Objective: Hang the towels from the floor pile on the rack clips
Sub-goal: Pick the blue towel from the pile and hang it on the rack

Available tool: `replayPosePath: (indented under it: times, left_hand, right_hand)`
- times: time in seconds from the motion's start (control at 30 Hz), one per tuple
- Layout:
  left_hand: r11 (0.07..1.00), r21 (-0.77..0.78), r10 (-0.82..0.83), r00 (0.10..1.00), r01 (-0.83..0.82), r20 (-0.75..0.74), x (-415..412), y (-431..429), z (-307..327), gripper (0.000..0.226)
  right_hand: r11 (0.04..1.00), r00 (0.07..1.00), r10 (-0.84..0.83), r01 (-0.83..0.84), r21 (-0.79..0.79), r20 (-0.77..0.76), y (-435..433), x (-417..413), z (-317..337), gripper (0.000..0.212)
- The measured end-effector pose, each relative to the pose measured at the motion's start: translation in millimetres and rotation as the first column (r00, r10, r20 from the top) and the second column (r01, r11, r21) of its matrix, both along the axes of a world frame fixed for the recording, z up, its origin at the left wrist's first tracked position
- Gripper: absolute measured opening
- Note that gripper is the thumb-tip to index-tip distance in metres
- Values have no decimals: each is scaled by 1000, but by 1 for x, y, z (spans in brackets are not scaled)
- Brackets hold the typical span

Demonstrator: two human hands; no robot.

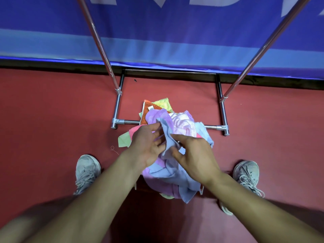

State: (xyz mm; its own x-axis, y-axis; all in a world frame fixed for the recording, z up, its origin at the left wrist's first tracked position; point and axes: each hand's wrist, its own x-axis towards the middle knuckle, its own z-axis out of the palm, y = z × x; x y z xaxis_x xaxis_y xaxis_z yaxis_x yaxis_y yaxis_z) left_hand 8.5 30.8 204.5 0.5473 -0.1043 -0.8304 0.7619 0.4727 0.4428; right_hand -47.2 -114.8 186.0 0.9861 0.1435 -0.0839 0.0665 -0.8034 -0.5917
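At the far left a grey shoe [87,171] stands on the red floor [43,111], its heel hidden by the left forearm. A loose thread [113,149] lies on the floor near its toe. The rack [116,109] shows two slanting chrome poles and a base of four bars. Both poles run off the top edge, so its upper part is cut off. Behind it hangs a blue banner [157,32] whose pale lettering is too cropped to read.

The pile [182,125] of towels lies on the floor across the rack's near base bar, between the two feet. The towels overlap, so their number cannot be told; yellow, orange, green, pink, lilac and pale blue pieces show. Above the pile, the left hand [145,146] pinches the upper edge of a light blue towel [175,174] between thumb and fingertips. The towel is crumpled, hangs between the two hands and covers the near side of the pile. The right hand [196,158], just beside the left, has its fingers curled into the same towel. At the far right stands a second grey shoe [247,174], partly hidden by the right forearm.
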Motion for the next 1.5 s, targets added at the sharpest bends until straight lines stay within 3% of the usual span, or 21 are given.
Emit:
replayPosePath:
  times: [0.13,0.33,0.57,0.63,0.67,0.7,0.77,0.8,0.83,0.93,1.03,1.1,1.17,1.23,1.27,1.37,1.5]
  left_hand:
    - [997,-80,14,999,-11,44,-1,-1,4,19]
    - [987,-161,-2,992,23,126,-2,1,8,39]
    - [992,-66,-91,970,108,224,-4,1,7,39]
    - [985,73,-169,937,154,306,-5,0,5,23]
    - [952,245,-268,885,183,381,-6,3,3,22]
    - [855,482,-431,781,192,453,-7,7,-1,35]
    - [504,858,-769,500,95,397,-7,18,-9,62]
    - [383,922,-849,415,58,326,-8,21,-11,72]
    - [317,946,-887,373,62,273,-7,25,-13,76]
    - [244,957,-919,352,157,177,-4,30,-18,55]
    - [260,946,-918,355,195,179,0,33,-18,12]
    - [338,901,-898,381,271,222,1,34,-17,6]
    - [445,806,-870,401,390,286,-1,31,-14,30]
    - [449,753,-883,366,480,293,-8,28,-14,59]
    - [432,753,-895,337,496,291,-10,25,-16,60]
    - [411,790,-903,322,455,284,-13,22,-20,34]
    - [411,814,-893,362,410,269,-10,23,-17,24]
  right_hand:
    - [998,999,33,-33,60,1,-6,3,2,8]
    - [996,999,-35,33,84,15,-9,3,-3,30]
    - [996,997,-55,50,76,58,-15,11,5,18]
    - [997,997,-67,64,50,48,-18,14,9,19]
    - [997,997,-68,67,46,39,-21,16,10,20]
    - [997,998,-59,58,59,27,-23,17,12,22]
    - [990,1000,-20,20,139,-4,-25,18,13,26]
    - [980,1000,1,4,198,-22,-26,19,14,27]
    - [967,999,20,-9,256,-37,-26,19,15,28]
    - [923,996,64,-37,383,-59,-28,20,20,27]
    - [900,996,58,-20,436,-74,-32,20,24,27]
    - [882,995,19,30,471,-99,-37,21,25,28]
    - [858,992,4,61,510,-126,-40,21,26,26]
    - [841,989,11,71,536,-147,-42,21,27,25]
    - [836,988,10,76,543,-153,-42,21,27,25]
    - [828,986,-20,108,550,-163,-45,22,25,20]
    - [847,984,-2,95,524,-176,-46,22,23,17]
